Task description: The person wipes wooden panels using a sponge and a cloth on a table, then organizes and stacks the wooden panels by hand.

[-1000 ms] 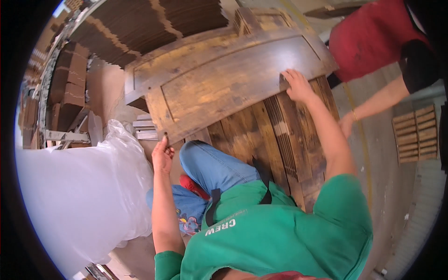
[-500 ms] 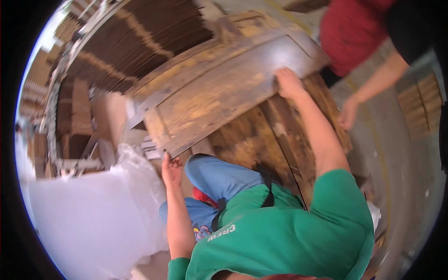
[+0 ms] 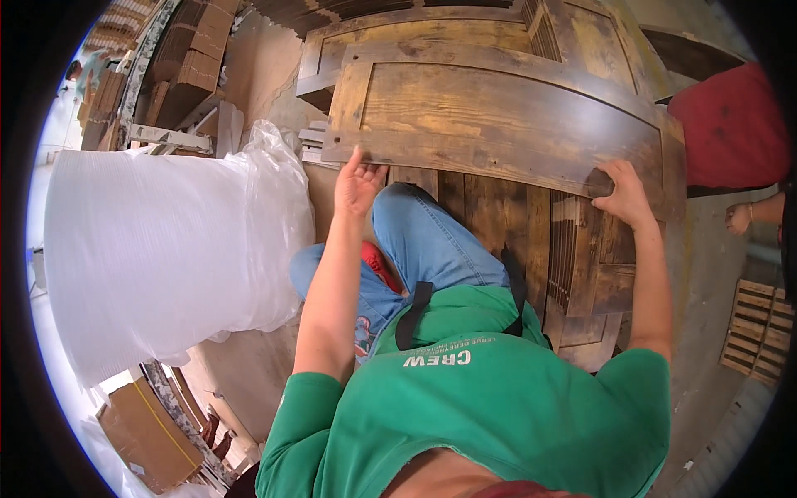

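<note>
A long brown-stained wooden panel [image 3: 498, 116], with a raised frame around a flat centre, lies tilted in front of me. My left hand [image 3: 360, 184] grips its near edge by the left corner, thumb at the edge and fingers curled below. Farther right, my right hand [image 3: 624, 192] pinches the same edge, fingers on the top face and thumb lower. Under the panel and beside my knee is a stack of similar wooden panels [image 3: 515, 212]. Another framed panel [image 3: 440, 31] lies behind it. The undersides of the panel and the fingertips beneath are hidden.
A large roll of white foam wrap [image 3: 166, 257] stands at my left. A person in dark red [image 3: 730, 124] is at the far right, one hand [image 3: 737, 217] lowered. Wooden pallets [image 3: 755, 328] lie on the right floor. Flat cardboard [image 3: 154, 432] is at lower left.
My view has turned, so the panel now lies more level across it. My right hand has shifted along the near edge. The other person appears farther right.
</note>
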